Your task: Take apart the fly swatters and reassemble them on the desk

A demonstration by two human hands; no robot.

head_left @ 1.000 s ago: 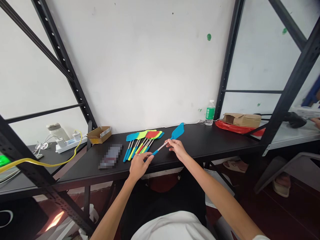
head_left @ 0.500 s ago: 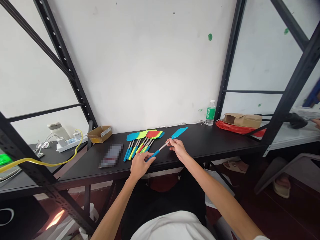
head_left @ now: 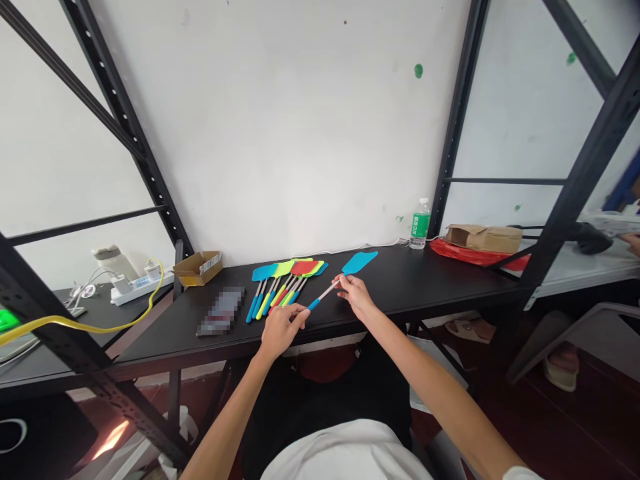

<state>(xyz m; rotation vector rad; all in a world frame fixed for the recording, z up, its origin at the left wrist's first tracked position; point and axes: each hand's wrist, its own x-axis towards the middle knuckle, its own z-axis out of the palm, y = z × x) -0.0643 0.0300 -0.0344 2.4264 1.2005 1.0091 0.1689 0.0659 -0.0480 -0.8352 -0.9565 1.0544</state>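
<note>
A blue fly swatter (head_left: 360,263) with a pale metal shaft and a blue grip is held slantwise above the front of the black table, its flat head pointing up and right. My left hand (head_left: 281,327) is closed on the blue grip at the lower end. Fingers of my right hand (head_left: 354,293) pinch the shaft just below the head. Left of it, several more fly swatters (head_left: 285,268) in blue, yellow-green and red lie overlapping in a fan on the table, heads toward the wall. My left hand covers part of their handles.
On the black table (head_left: 425,280) lie a blurred flat dark object (head_left: 221,311) and an open cardboard box (head_left: 198,268). A water bottle (head_left: 420,225) stands by the wall, and another carton (head_left: 483,239) rests on red plastic at right. Black metal posts (head_left: 575,167) flank the table; a yellow cable (head_left: 125,327) crosses the left.
The blue fly swatter has been turned about its shaft: its head looked narrow and edge-on half a second ago and now shows a broader face. Both hands stay in nearly the same place.
</note>
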